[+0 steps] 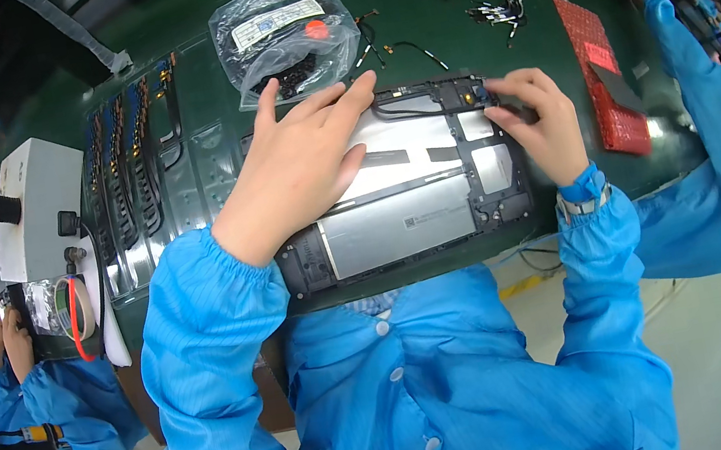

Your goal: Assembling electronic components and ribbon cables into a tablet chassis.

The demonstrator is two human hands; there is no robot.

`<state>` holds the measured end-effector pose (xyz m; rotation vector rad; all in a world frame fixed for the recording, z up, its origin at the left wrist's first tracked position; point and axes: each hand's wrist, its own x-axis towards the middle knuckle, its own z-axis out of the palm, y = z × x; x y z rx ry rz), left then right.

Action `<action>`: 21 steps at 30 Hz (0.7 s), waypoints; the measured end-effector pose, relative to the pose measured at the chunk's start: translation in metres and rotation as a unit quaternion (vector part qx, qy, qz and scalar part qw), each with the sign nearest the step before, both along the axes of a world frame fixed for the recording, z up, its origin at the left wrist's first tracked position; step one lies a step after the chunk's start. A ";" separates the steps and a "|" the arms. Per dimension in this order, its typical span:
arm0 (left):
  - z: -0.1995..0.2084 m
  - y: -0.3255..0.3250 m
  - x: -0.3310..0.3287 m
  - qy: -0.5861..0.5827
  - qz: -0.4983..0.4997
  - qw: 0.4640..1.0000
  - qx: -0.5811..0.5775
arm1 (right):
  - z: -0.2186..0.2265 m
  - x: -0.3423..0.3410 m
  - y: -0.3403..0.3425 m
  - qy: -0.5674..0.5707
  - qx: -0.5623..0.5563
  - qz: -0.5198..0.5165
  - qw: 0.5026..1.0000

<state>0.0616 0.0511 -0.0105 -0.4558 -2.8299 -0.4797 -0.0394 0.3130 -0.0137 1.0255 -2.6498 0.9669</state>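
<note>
An opened tablet-like device [418, 220] lies on the green work surface in front of me, with a black frame and silver battery panels. My left hand [296, 159] rests over its upper left part, fingers stretched and spread, the index fingertip near the top edge. At the upper right corner my right hand [543, 111] has thumb and forefinger pinched together against the frame. What lies between those fingertips is too small to make out. A thin black cable [422, 111] runs along the device's top edge toward the right hand.
Beyond the device lies a clear plastic bag [278, 32] of small black parts. Loose cables [417, 51] and a small pile of connectors [501, 12] are near it. Rows of cables [118, 162] and a white box [44, 208] stand left; red bubble wrap [606, 85] lies right. Co-workers sit either side.
</note>
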 end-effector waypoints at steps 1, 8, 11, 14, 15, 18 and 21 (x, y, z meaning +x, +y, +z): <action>0.000 -0.001 0.001 -0.002 -0.001 1.000 -0.002 | 0.001 -0.002 -0.004 0.005 0.006 -0.008 1.000; 0.001 -0.005 0.002 -0.019 -0.021 0.999 -0.041 | 0.000 -0.014 -0.010 -0.114 -0.092 0.036 0.989; 0.003 -0.005 0.002 -0.003 -0.032 0.998 -0.058 | 0.014 -0.009 -0.016 -0.227 -0.170 0.024 0.959; 0.004 -0.005 -0.002 0.004 -0.034 0.997 -0.069 | 0.004 -0.013 -0.017 -0.211 -0.193 0.015 0.958; 0.004 -0.004 -0.002 0.003 -0.031 0.997 -0.072 | 0.000 -0.012 -0.017 -0.185 -0.152 -0.008 0.971; 0.006 -0.003 -0.003 0.004 -0.026 0.996 -0.089 | 0.001 -0.005 -0.018 -0.138 -0.083 -0.056 0.985; 0.009 0.000 -0.003 0.011 -0.023 0.992 -0.121 | -0.002 -0.002 -0.018 -0.042 -0.072 -0.038 0.996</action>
